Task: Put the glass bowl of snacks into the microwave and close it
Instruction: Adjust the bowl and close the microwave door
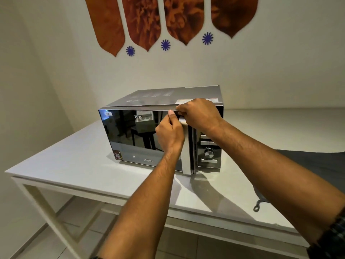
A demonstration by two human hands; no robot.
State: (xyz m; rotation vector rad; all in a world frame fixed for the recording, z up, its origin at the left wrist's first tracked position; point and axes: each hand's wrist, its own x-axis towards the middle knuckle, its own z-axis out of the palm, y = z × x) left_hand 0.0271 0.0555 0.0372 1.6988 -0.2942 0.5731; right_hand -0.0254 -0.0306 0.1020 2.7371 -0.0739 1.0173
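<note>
A silver microwave (149,98) with a dark mirrored door (128,135) stands on the white table (71,165). The door sits a crack away from the body along its right edge. My left hand (169,133) grips the silver vertical door handle (185,161) near its top. My right hand (198,114) rests curled over the microwave's top front corner, above the control panel (209,152), its fingertips at the handle's upper end. No glass bowl of snacks shows anywhere in view; the inside of the microwave is hidden behind the door.
A dark grey cloth (313,169) with a loop lies on the table at the right, under my right forearm. Walls close in behind and to the left of the table. The table's front edge runs close below my arms, with tiled floor (56,245) beneath.
</note>
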